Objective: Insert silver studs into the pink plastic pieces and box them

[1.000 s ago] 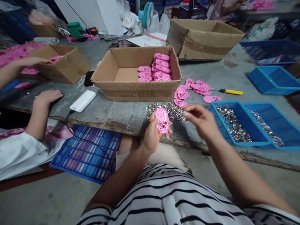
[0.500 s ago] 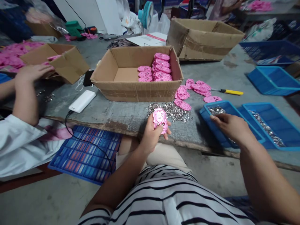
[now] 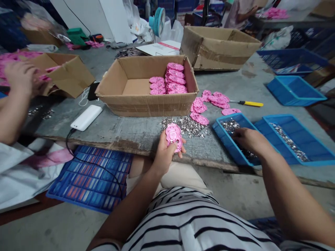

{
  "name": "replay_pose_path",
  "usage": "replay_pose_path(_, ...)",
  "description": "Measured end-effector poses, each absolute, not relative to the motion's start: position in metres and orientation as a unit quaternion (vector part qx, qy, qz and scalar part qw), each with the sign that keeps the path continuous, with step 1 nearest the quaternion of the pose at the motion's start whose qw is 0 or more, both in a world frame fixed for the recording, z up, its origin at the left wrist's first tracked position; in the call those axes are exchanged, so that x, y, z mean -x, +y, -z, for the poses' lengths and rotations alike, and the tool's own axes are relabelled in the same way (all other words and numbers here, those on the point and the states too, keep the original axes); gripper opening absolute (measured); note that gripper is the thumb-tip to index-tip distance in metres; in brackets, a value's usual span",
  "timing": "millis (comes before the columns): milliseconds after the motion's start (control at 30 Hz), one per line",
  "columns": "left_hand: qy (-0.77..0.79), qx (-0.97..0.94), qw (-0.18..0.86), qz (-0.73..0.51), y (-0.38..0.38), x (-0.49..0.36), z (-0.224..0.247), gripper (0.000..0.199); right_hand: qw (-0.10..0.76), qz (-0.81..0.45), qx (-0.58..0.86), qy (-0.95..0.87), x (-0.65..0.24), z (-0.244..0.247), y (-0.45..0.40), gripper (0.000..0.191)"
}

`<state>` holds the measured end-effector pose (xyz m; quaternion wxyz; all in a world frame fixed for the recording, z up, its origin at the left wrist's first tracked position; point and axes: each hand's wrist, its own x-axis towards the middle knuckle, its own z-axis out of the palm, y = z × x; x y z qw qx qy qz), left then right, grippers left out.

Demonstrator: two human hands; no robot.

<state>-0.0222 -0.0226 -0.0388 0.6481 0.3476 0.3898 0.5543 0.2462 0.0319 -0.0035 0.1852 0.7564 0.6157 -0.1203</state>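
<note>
My left hand (image 3: 162,155) pinches a scalloped pink plastic piece (image 3: 173,133) near the table (image 3: 125,130)'s front edge, presumably for visibility; right hand (image 3: 250,139) in rectangular blue plastic bin (image 3: 227,147), can't tell grip.

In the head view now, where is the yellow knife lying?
The yellow knife lies on the table, right of the loose pink pieces, behind the blue bins of metal parts.

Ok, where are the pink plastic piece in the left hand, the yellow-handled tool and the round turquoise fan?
Pink plastic piece (image 3: 173,134): head view, upper part of its face.
Yellow-handled tool (image 3: 252,104): head view, middle of the handle.
Round turquoise fan (image 3: 157,21): head view, side of its housing.
</note>
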Motion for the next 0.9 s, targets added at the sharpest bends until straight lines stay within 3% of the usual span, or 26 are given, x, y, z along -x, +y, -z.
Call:
replay_pose_path(333, 0.400, -0.324, 0.668, -0.538, -0.0243, 0.0209, 0.0397, 0.039, 0.218, 0.116, -0.745, 0.620, -0.2451, 0.0034, 0.0291, 0.028)
replay_pose_path(900, 0.405, -0.330, 0.669, -0.528, -0.0283, 0.0203, 0.0385, 0.037, 0.132, 0.094, -0.736, 0.657, -0.2495, 0.0093, 0.0246, 0.021)
